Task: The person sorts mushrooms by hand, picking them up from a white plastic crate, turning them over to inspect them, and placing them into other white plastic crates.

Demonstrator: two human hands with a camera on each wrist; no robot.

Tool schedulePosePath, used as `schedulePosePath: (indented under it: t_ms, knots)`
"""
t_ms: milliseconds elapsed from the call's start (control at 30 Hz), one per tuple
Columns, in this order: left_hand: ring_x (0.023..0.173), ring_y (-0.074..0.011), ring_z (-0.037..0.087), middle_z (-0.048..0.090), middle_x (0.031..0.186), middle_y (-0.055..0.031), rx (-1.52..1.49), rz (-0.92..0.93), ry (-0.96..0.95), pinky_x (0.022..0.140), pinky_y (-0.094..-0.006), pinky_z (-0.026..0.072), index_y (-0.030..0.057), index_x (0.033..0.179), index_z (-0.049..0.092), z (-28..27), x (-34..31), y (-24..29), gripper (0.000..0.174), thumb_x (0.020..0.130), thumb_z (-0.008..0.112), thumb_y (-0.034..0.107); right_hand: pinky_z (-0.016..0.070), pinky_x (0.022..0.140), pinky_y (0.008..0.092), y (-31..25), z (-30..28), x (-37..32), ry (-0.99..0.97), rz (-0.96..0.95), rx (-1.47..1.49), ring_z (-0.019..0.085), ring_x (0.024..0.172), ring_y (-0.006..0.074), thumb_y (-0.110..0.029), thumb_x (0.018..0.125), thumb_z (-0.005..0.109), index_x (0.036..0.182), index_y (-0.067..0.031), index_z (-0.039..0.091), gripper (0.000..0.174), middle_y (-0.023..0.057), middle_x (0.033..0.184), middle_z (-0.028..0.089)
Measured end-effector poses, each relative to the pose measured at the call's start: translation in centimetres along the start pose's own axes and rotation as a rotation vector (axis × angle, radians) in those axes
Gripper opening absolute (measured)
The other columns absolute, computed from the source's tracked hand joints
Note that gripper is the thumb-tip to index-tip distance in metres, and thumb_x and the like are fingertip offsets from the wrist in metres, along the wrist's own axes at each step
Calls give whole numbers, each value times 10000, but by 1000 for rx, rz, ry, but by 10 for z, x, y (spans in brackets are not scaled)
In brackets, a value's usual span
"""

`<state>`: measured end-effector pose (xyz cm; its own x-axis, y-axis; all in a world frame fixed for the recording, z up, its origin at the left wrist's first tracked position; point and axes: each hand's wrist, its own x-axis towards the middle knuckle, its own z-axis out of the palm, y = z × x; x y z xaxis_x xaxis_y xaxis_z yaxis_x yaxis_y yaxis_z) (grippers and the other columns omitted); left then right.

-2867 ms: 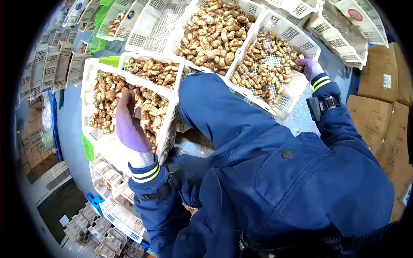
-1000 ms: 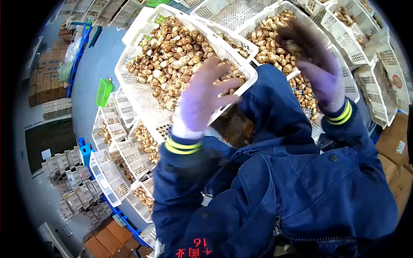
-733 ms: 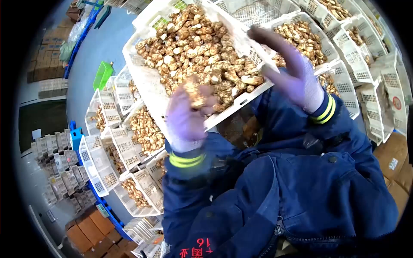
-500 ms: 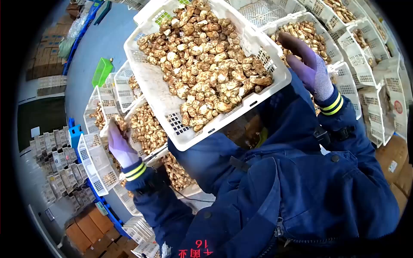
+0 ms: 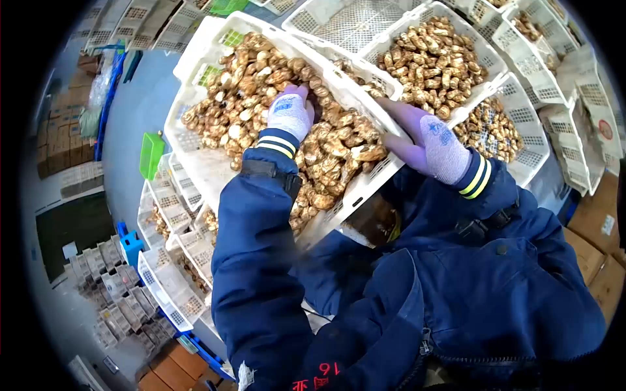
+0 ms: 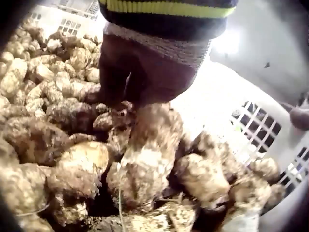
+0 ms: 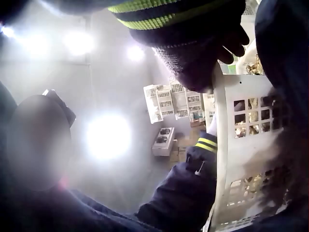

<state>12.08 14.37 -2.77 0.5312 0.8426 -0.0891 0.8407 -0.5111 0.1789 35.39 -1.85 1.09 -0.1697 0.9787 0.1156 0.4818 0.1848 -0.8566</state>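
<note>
A white slatted plastic crate point(image 5: 218, 173) full of brown-and-cream mushrooms point(image 5: 241, 111) sits tilted in front of me, over my knees. My left hand point(image 5: 291, 112), in a purple-and-white glove, reaches down into the middle of the pile. Its fingertips are hidden among the mushrooms. The left wrist view shows that gloved hand point(image 6: 145, 72) right above a thick, dirt-covered mushroom point(image 6: 149, 154). At the crate's right corner, my right hand point(image 5: 427, 140) grips the rim, thumb over the near side and fingers along the long wall. The right wrist view has this crate wall point(image 7: 244, 89) upright beside the hand.
Behind the crate stands another crate of mushrooms point(image 5: 430, 62), with a sparser crate point(image 5: 528, 146) to its right. More white crates point(image 5: 163, 274) line the left, near a green basket point(image 5: 151, 155). Cardboard boxes point(image 5: 596, 215) are stacked at the far right.
My left hand, which held mushrooms over the crates at the left half a second ago, has come back into the pile. The right hand has moved left from the air onto the crate's rim.
</note>
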Motion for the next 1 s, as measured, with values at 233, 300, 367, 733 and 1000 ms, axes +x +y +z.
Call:
schedulePosePath:
  t_ms: [233,300,367,733,1000]
  knots:
    - [1016,-364,602,582,1065,-220,31,-114,-122,885,-426,490,49,1108,671,8,-9,-9,379,769,727,210,483,925,400,9,5,5,-23,2,29,596,1085,386,-236,891,577,1377,6,425,564,255,1181,601]
    - [948,-315,618,615,1045,-175,-122,-62,-47,849,-386,495,70,1079,696,2,-15,-26,332,779,747,202,486,921,402,8,5,5,-40,41,61,600,1078,386,-230,886,579,1375,7,428,564,258,1177,602]
    - [907,-209,635,633,1145,-128,-583,-343,-58,768,-308,513,33,1050,702,-6,-25,-40,288,811,753,186,487,920,403,9,7,4,-24,39,54,602,1076,386,-224,881,584,1371,11,432,564,264,1172,603]
    - [840,-261,665,673,753,-109,-978,-640,-132,803,-394,521,-41,1115,633,-44,-29,-27,477,880,624,374,509,848,401,13,14,3,-10,96,64,641,985,343,-243,888,576,1381,31,417,586,251,1125,621]
    - [1016,-381,639,669,1068,-232,-2,-64,-318,903,-439,500,33,1137,632,0,-20,-12,359,890,542,277,518,799,395,7,17,8,-3,86,52,649,920,338,-221,878,573,1346,23,455,541,240,1047,637]
